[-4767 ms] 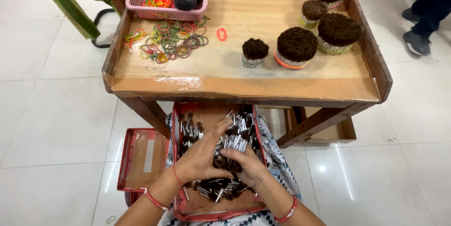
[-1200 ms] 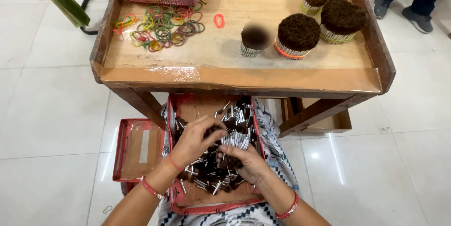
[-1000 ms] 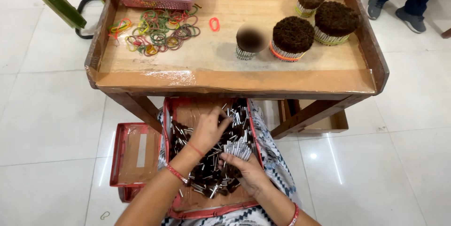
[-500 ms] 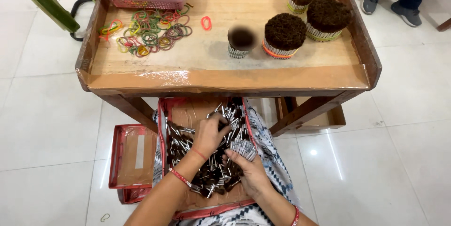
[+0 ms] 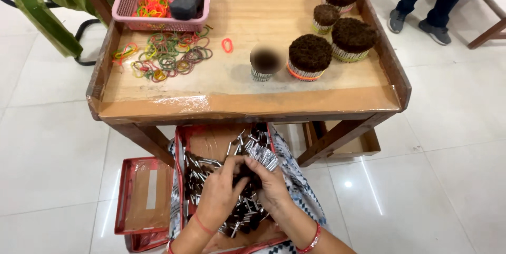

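While both hands work over the red tray (image 5: 180, 151) on the person's lap, the right hand (image 5: 271, 183) is curled shut around a bundle of small silver-and-black sticks (image 5: 262, 155), which fans out past its fingers toward the tray's far right corner. The left hand (image 5: 220, 195) has its fingers bent and pinched together against that bundle's near end, touching the right hand. Both wrists rise from the near edge of the tray, palms turned inward, a red band on each. Loose sticks (image 5: 196, 172) lie heaped across the tray's middle. Beyond stands a wooden table (image 5: 242, 107): coloured rubber bands (image 5: 166, 56) near its left edge, a pink basket (image 5: 158, 2) in the far left corner, bound round bundles (image 5: 310, 56) toward the right edge. White tiles cover the floor.
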